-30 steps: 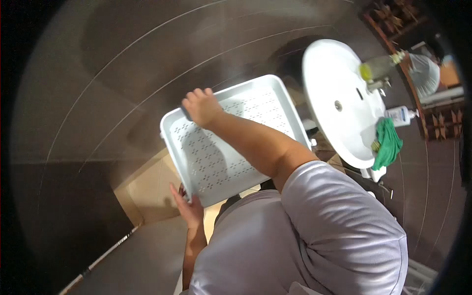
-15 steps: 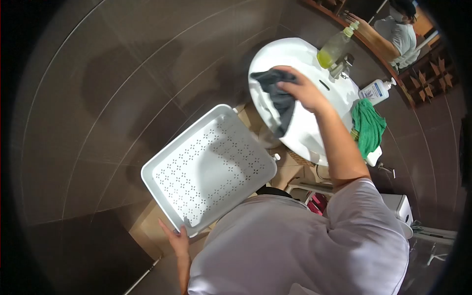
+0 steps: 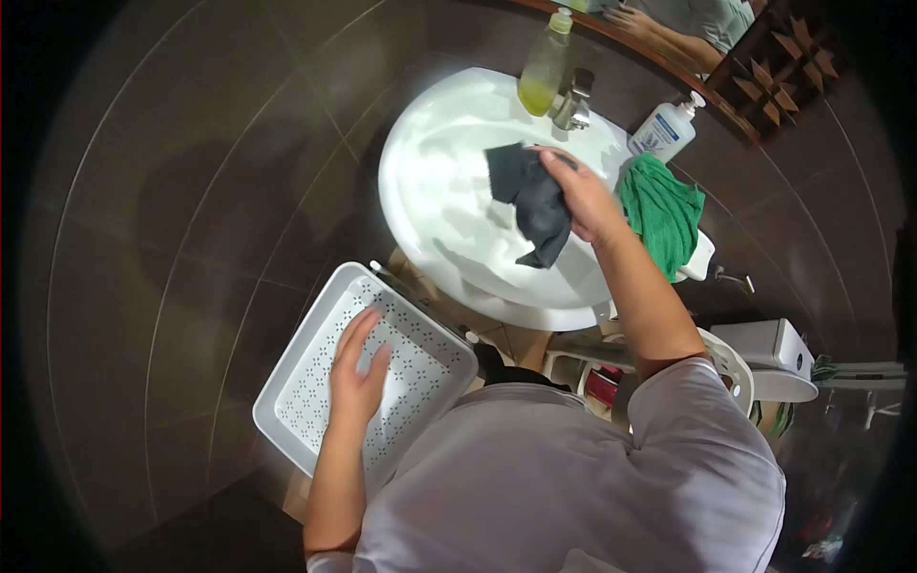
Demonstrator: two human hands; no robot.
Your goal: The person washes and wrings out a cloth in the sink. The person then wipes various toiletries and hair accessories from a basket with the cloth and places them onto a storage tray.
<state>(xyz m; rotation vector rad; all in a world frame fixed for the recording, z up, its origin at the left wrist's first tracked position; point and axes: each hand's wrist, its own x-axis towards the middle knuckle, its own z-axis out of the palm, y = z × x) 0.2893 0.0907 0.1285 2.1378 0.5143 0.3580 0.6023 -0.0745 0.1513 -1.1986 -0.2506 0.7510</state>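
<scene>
dark grey cloth, pale grey basket patterned with small flower-shaped holes, white sink, green rag, yellow-green liquid, blue-marked label on white bottle, dark brown tiles, pale lilac-grey shirt

The right forearm reaches forward and inward, its right hand closed in a grip. The left forearm points forward; the left hand is loosely spread (thumb standing well apart from the fingers).
</scene>
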